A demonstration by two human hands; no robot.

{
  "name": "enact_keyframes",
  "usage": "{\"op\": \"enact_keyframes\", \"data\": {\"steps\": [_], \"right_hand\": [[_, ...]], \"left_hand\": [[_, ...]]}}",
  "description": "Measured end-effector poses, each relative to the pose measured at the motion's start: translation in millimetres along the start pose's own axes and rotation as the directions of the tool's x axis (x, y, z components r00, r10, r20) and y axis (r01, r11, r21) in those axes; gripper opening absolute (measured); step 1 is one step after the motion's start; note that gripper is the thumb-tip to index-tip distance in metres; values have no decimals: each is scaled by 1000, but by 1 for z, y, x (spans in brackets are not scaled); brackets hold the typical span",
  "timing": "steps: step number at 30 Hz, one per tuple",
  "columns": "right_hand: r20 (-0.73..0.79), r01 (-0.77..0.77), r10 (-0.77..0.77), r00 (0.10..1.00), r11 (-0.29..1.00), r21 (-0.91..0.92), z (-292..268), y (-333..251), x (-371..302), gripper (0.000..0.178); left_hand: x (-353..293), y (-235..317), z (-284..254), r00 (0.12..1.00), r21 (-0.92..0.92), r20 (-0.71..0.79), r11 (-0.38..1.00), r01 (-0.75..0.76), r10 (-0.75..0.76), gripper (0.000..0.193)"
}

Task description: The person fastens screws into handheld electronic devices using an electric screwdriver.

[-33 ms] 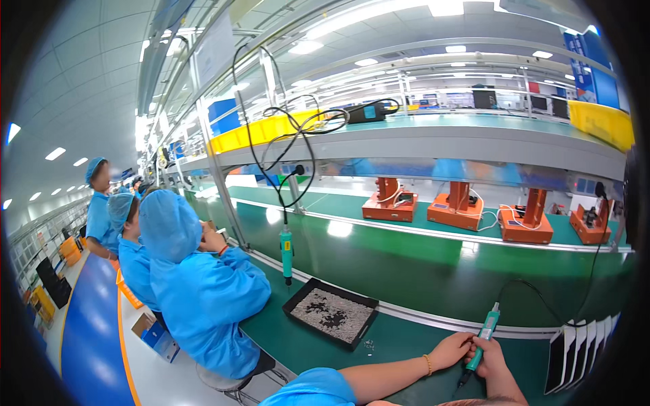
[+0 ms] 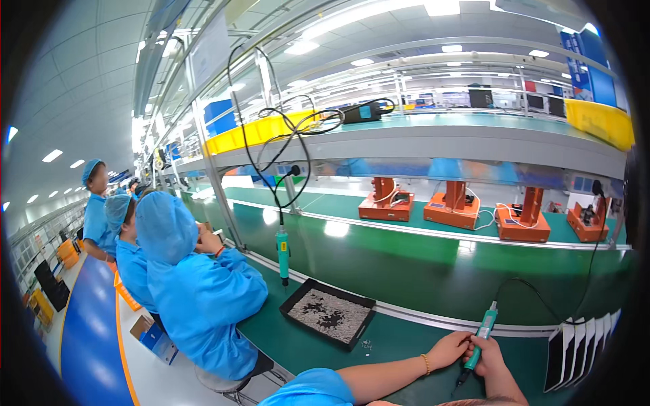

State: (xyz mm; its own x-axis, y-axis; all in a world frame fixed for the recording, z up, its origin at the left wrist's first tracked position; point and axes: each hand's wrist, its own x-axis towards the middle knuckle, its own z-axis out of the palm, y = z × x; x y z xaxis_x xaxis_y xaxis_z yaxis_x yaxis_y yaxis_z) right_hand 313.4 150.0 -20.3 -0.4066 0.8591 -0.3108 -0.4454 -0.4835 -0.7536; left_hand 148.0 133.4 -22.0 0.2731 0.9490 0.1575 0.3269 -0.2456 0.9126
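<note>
In my right hand [image 2: 489, 356] is a green electric screwdriver [image 2: 485, 326], its handle gripped by wrapped fingers. The tool leans, its bit pointing down toward the green bench and its cable at the upper end. Beside it, my left hand [image 2: 450, 350], with a bracelet at the wrist, meets the right hand with bent fingers; whatever they pinch is hidden. To the left, a black tray [image 2: 330, 314] of small pale metal-like parts lies on the bench. A few loose bits [image 2: 366, 345] are scattered between it and my left forearm. A second green electric screwdriver [image 2: 283, 255] hangs over the tray's far left.
Upright white-and-black panels [image 2: 577, 352] stand at the right. Beyond the green belt [image 2: 399, 271] sit several orange fixtures [image 2: 452, 208]. A shelf overhead carries yellow bins [image 2: 596, 122] and black cables. A co-worker in blue [image 2: 196, 298] sits close on the left, with others behind.
The whole view has shifted very slightly to the left. My hands and the screwdriver hold the same pose.
</note>
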Motion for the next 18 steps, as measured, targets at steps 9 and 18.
{"op": "enact_keyframes", "data": {"steps": [9, 18], "right_hand": [[-39, -8, 8, 999, 1000, 0, 1, -3, -3, 12], [-27, -12, 12, 1000, 1000, -5, 0, -4, -3, 12]], "left_hand": [[3, -2, 3, 998, -160, 52, 986, 39, -31, 32], [5, -12, 8, 1000, -158, 2, 987, -2, 3, 32]]}}
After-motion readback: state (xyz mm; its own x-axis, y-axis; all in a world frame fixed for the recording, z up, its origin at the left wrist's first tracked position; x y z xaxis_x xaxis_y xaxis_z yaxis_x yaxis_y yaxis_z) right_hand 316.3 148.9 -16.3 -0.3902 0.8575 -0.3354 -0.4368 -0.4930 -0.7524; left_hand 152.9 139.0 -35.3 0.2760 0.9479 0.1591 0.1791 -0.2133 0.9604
